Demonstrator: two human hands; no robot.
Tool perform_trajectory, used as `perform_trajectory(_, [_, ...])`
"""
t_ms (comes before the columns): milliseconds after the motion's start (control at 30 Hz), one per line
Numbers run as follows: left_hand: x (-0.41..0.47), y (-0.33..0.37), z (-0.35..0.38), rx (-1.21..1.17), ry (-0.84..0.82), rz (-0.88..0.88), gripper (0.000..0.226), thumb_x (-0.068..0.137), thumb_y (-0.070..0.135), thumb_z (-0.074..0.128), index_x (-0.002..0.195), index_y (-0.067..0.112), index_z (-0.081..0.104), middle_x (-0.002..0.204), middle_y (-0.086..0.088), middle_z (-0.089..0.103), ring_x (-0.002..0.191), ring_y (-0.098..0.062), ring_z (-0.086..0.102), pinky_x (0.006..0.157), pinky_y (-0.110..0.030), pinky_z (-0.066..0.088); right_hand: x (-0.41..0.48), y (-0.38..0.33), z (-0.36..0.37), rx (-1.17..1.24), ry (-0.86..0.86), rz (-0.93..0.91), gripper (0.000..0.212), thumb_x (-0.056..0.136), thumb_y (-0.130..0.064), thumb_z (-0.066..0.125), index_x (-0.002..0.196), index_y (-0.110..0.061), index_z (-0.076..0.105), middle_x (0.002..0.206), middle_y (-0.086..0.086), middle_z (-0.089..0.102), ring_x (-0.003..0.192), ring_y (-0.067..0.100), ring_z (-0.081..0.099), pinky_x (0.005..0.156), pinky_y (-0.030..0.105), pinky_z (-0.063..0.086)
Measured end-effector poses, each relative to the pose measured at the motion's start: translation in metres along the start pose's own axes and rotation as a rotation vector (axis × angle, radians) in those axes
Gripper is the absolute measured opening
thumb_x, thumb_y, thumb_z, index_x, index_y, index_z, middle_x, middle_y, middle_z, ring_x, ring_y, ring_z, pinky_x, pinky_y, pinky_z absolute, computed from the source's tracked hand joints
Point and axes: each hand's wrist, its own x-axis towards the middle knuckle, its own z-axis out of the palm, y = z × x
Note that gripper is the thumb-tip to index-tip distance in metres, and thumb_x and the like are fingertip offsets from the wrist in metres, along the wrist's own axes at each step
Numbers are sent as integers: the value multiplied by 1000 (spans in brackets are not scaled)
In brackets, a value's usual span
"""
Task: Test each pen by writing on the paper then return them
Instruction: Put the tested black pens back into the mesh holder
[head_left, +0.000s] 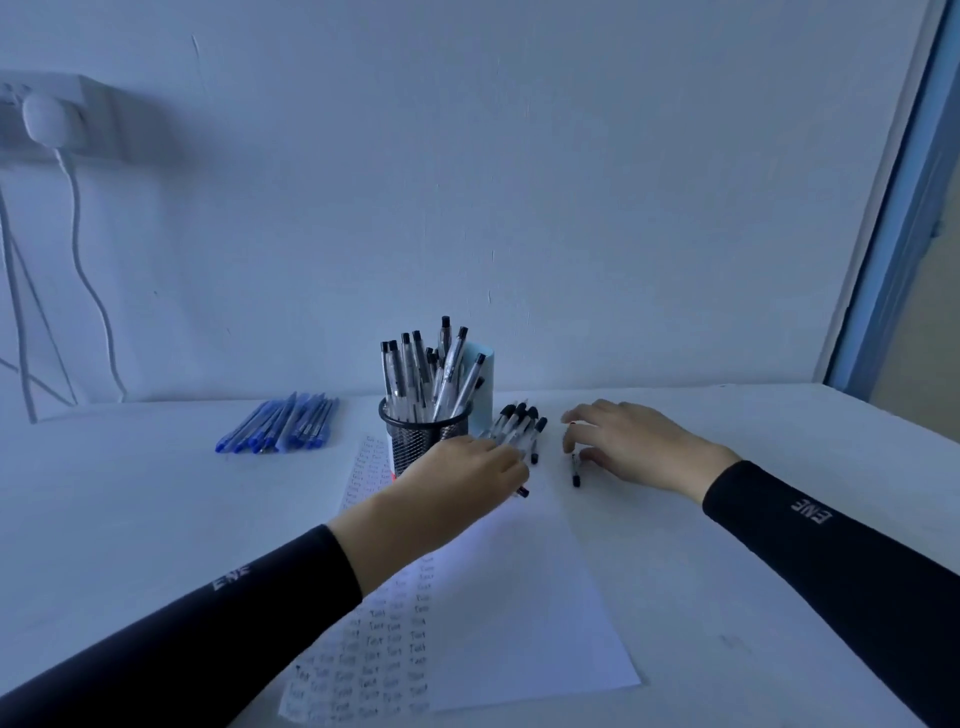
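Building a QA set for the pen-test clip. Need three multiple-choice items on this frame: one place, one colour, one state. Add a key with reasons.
1. Where do the blue pens lie?
A) in the mesh holder
B) on the paper
C) on the table, left of the holder

2. What cap colour do the pens in the holder have?
A) black
B) red
C) green

3. What state is the paper in?
A) blank
B) crumpled
C) flat, with "Test" written in columns down its left part

Key:
1 C: they lie in a loose pile on the tabletop, apart from the holder and the paper.
2 A: every cap above the rim is black.
3 C: rows of writing fill the left side, and the right side is bare.
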Motion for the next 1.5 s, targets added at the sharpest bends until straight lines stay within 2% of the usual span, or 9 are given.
perform_trajectory(200, [-13,-14,-5,-154,22,-76,36,74,-8,72,103,12,64,92,-1,59,71,-17,54,48,-31,49,43,-22,-17,64,-117,-91,98,83,11,46,153,-44,5,163,-16,10,144,14,27,93,26,42])
perform_trajectory(467, [-35,-11,-10,-409,86,-11,27,103,18,45,119,4,61,115,-6,60,103,-20,58,87,-24,49,80,-35,-17,-8,-308,-109,76,86,-1,57,149,-32,25,144,-4,32,126,21,40,82,31,40])
perform_trajectory(633, [-42,-10,-3,-484,111,-61,25,102,15,47,120,6,61,117,-5,57,107,-18,58,92,-27,48,73,-25,-17,178,-348,-23,52,88,-11,56,134,-31,42,136,-7,42,118,19,48,83,34,47])
perform_trajectory(767, [-39,-7,-1,-511,148,-73,24,101,14,51,120,5,61,117,-5,58,109,-17,58,94,-27,47,59,-14,-11,253,-196,-17,39,92,-25,57,130,-32,52,122,-8,56,111,16,51,92,31,42])
perform_trajectory(900, [-33,-2,2,-549,196,-108,24,99,15,54,120,6,61,116,-4,58,111,-12,56,98,-19,41,44,-12,-1,313,-109,55,13,93,-30,56,104,-23,55,94,-6,54,95,23,52,72,28,37])
perform_trajectory(1033, [-20,11,3,-637,272,-220,25,98,22,52,118,9,61,112,1,59,107,-4,54,94,-16,41,31,-14,10,258,54,82,27,93,-27,57,117,-16,56,114,0,59,100,24,54,74,27,31])
perform_trajectory(1167, [-2,19,-13,-713,430,-300,30,97,20,53,124,8,56,112,0,64,104,-6,62,91,-27,53,23,-14,13,303,191,118,21,92,-22,59,110,-12,57,96,5,65,84,27,59,68,29,29])
perform_trajectory(1300, [9,-7,-61,-931,693,-501,48,96,2,53,133,29,37,104,1,67,106,-10,65,88,-28,55,18,-7,-4,575,359,286,16,93,-23,63,97,-11,54,67,0,56,56,18,50,54,31,32])
perform_trajectory(1500, [-10,-59,-67,-778,873,-686,46,96,15,56,131,40,41,111,5,60,89,-15,65,79,-34,57,36,-27,-73,1388,628,509,20,98,-25,56,92,-7,61,79,0,67,68,10,65,68,28,53])
